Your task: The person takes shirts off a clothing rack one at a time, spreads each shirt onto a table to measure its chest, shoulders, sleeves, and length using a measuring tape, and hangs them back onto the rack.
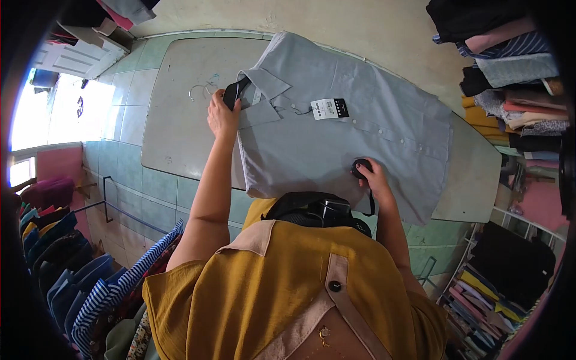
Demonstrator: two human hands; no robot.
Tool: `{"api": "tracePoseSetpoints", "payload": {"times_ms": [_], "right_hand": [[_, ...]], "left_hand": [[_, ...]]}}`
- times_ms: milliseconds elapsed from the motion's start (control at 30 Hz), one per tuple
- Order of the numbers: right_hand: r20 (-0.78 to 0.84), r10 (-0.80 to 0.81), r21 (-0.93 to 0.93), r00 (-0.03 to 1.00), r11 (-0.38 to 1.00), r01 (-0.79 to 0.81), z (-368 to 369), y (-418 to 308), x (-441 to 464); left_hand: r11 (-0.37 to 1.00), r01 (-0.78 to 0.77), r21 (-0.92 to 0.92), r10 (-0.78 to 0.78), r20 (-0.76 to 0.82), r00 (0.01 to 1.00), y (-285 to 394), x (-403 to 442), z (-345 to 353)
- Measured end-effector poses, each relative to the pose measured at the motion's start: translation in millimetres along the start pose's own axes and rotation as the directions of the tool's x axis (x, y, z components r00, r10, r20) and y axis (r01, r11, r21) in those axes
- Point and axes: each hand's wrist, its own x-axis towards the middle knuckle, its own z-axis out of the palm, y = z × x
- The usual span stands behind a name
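A light grey collared shirt (318, 150) lies spread on the table, its collar toward the left and its buttons running lengthwise. My left hand (223, 115) is closed around a black hanger (233, 95) at the collar opening; the silver hook sticks out to the left. On the shirt front rests a white and black price tag (329, 108), tied near the collar by a thin cord. My right hand (373, 178), at the shirt's near side, grips a small round black object (361, 168) with a dark strap hanging below it. Its exact kind does not show.
The pale table (174, 132) has rounded corners and stands along a wall. Folded clothes (516, 90) are stacked at the upper right, with more on a rack (480, 294) at the lower right. Hanging garments (78, 288) crowd the lower left. A black bag (318, 210) sits at my waist.
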Motion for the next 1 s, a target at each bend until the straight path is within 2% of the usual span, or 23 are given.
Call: {"api": "tracePoseSetpoints", "payload": {"times_ms": [67,133,167,200,233,267,300,333,367,400,467,533,600,667,700,733,800,867,900,967,1000], "right_hand": [[-0.006,0.016,0.013,1.0,1.0,-0.016,2.7,-6.5,-3.8],[-0.028,0.042,-0.079,0.999,0.996,-0.044,11.9,-22.7,-7.0],[-0.027,0.046,-0.079,0.999,0.996,-0.048,18.1,-30.2,-5.9],[0.032,-0.038,-0.094,0.999,0.995,0.041,25.8,-37.6,-2.6],[0.09,-0.122,-0.101,0.988,0.986,0.131,35.2,-44.1,1.0],[0.091,-0.119,-0.097,0.989,0.987,0.128,47.0,-51.2,5.7],[0.11,-0.21,-0.249,0.972,0.94,0.231,60.8,-59.3,11.9],[0.144,-0.296,-0.392,0.944,0.859,0.329,74.6,-65.4,18.2],[0.163,-0.412,-0.472,0.896,0.766,0.438,88.3,-68.9,24.0],[0.192,-0.519,-0.542,0.833,0.651,0.531,100.8,-72.2,29.5],[0.204,-0.518,-0.595,0.83,0.608,0.526,117.4,-80.4,37.5],[0.224,-0.554,-0.635,0.802,0.541,0.552,129.4,-85.5,43.2],[0.241,-0.568,-0.647,0.787,0.511,0.566,138.3,-86.7,47.5],[0.25,-0.584,-0.709,0.772,0.433,0.557,144.3,-86.4,51.1],[0.248,-0.584,-0.709,0.773,0.435,0.556,143.9,-85.2,53.3],[0.217,-0.577,-0.774,0.787,0.389,0.499,142.7,-82.1,55.7],[0.179,-0.571,-0.834,0.801,0.344,0.431,137.6,-76.2,59.8],[0.11,-0.54,-0.844,0.834,0.392,0.365,128.7,-70.6,63.2],[0.108,-0.553,-0.845,0.826,0.387,0.37,125.4,-65.8,65.4],[0.107,-0.544,-0.861,0.832,0.367,0.351,125.4,-61.8,68.1],[0.104,-0.538,-0.877,0.836,0.346,0.333,125.0,-60.7,69.5]], "left_hand": [[1.0,-0.008,0.023,0.008,-0.001,1.0,-2.5,-3.0,-3.6],[0.987,-0.042,0.152,0.095,-0.365,0.926,1.1,-7.1,-11.0],[0.97,-0.228,0.082,0.241,-0.417,0.876,5.9,-10.3,-19.5],[0.935,-0.3,-0.19,0.249,-0.251,0.935,14.8,-18.7,-23.1],[0.838,-0.299,-0.457,0.295,-0.082,0.952,27.3,-30.1,-25.3],[0.851,-0.249,-0.462,0.343,0.13,0.93,51.3,-49.4,-33.3],[0.74,-0.373,-0.56,0.557,0.201,0.806,48.0,-61.3,-14.9],[0.731,-0.059,-0.679,0.449,0.416,0.791,56.7,-77.9,-5.3],[0.665,0.27,-0.696,0.365,0.619,0.696,65.3,-90.7,-0.5],[0.666,0.268,-0.696,0.363,0.616,0.699,70.2,-92.3,-2.9],[0.475,0.675,-0.564,0.252,0.823,0.51,77.5,-91.4,-10.4],[0.475,0.678,-0.561,0.216,0.821,0.528,70.9,-83.7,-9.1],[0.41,0.749,-0.52,0.163,0.85,0.501,64.7,-76.5,-10.6],[0.385,0.752,-0.535,0.154,0.841,0.519,51.7,-66.3,-0.2],[0.628,0.434,-0.646,0.202,0.674,0.71,41.1,-58.1,7.2],[0.785,0.051,-0.617,0.318,0.473,0.821,39.9,-49.6,3.0],[0.965,-0.09,-0.246,0.152,0.246,0.957,45.1,-26.6,-19.3],[0.994,-0.106,0.004,0.104,0.193,0.976,41.4,-4.8,-25.9],[0.995,-0.103,0.004,0.101,0.194,0.976,36.7,0.2,-21.7],[0.904,-0.32,0.283,0.319,0.051,0.947,25.6,3.6,-8.3],[0.904,-0.322,0.281,0.321,0.051,0.946,23.1,2.2,-4.7]]}}
